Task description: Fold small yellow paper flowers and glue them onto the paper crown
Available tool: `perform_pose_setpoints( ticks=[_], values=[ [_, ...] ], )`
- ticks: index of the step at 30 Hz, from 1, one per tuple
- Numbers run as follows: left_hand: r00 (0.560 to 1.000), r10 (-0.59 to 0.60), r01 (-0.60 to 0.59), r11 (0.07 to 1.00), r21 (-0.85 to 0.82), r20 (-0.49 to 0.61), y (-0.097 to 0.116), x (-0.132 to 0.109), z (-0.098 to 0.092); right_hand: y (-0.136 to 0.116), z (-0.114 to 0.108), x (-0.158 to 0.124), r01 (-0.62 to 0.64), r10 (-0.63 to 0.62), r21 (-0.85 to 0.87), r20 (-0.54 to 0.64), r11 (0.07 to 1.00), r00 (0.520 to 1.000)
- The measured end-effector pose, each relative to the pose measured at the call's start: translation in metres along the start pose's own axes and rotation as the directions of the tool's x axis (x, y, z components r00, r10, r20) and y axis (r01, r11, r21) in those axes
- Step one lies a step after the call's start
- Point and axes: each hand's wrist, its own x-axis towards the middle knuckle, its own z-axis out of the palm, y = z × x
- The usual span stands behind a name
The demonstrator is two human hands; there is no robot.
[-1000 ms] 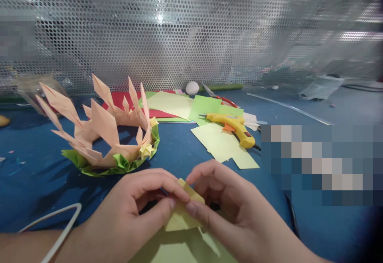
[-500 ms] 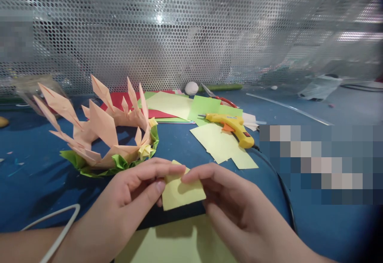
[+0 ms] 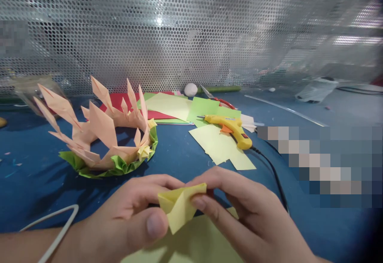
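I see the paper piece (image 3: 182, 209) between left hand (image 3: 128, 219) and right hand (image 3: 245, 211); the paper crown (image 3: 103, 124) beyond the left one; the glue gun (image 3: 232, 128) further right, on paper sheets (image 3: 213, 143); scissors (image 3: 214, 97) behind it.

Red-handled scissors (image 3: 223, 101) near white ball (image 3: 190, 89) — plastic bag (image 3: 315, 90) farther right — perforated screen (image 3: 128, 27) behind.

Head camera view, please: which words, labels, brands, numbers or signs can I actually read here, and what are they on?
None can be read.
Yellow glue gun: a small pale marking on its side, too small and blurred to make out.
Folded yellow paper: no writing on the faces that show.
Paper crown: no lettering seen.
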Motion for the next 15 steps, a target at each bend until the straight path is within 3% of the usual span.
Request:
perform_pose_setpoints(
  ticks=[3,7,11,15],
  values=[
    [0.999,0.000,0.003,0.997,0.083,-0.040,-0.0048,-0.0019,-0.0011,0.0013,0.0036,-0.0022,0.034,-0.034,0.004,0.000,0.999,0.999],
    [0.979,-0.133,0.152,0.981,0.121,-0.157,-0.0091,-0.0032,0.0003,0.0037,0.0083,-0.0045,0.001,0.008,0.079,-0.118,0.997,0.993],
    [0.966,-0.220,0.231,0.971,0.067,-0.136,-0.0077,-0.0042,0.0030,0.0025,0.0076,-0.0048,0.091,-0.086,0.038,-0.113,0.995,0.990],
    [0.969,-0.213,0.227,0.967,0.117,-0.125,-0.0021,-0.0032,0.0036,0.0007,0.0045,-0.0029,0.191,-0.192,-0.026,-0.081,0.981,0.978]
  ],
)
